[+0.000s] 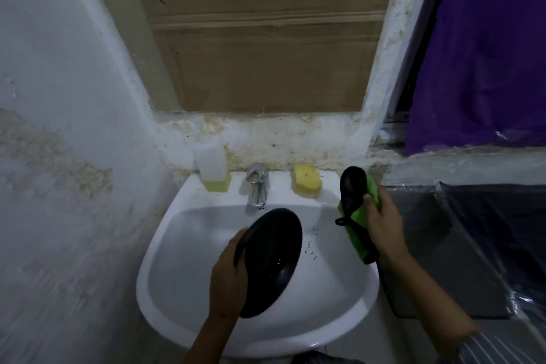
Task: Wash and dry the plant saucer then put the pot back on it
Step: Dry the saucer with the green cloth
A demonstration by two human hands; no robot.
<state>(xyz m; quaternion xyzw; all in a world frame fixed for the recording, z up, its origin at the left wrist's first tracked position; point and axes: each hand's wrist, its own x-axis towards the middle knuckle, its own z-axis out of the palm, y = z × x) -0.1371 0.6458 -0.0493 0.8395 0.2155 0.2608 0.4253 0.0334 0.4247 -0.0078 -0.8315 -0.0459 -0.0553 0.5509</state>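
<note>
A white sink [165, 289] sits against a stained wall, with a bottle [211, 167] at its back left corner, then the tap [258, 183] and a sponge [307, 180]. The left hand [229, 281] grips the dark saucer [273, 260] by its rim, tilted over the basin. The right hand [384, 224] clutches a green cloth [357, 216] above the sink's right edge. For drying, I'd keep the saucer tilted so water drains, then wipe from centre to rim.

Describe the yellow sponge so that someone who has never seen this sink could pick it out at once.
Start at the white sink against the wall and find the metal tap at the middle of its back ledge. The yellow sponge sits on that ledge just right of the tap. The bottle left of the tap is tall and translucent; the sponge is low, rounded and solid yellow.
</note>
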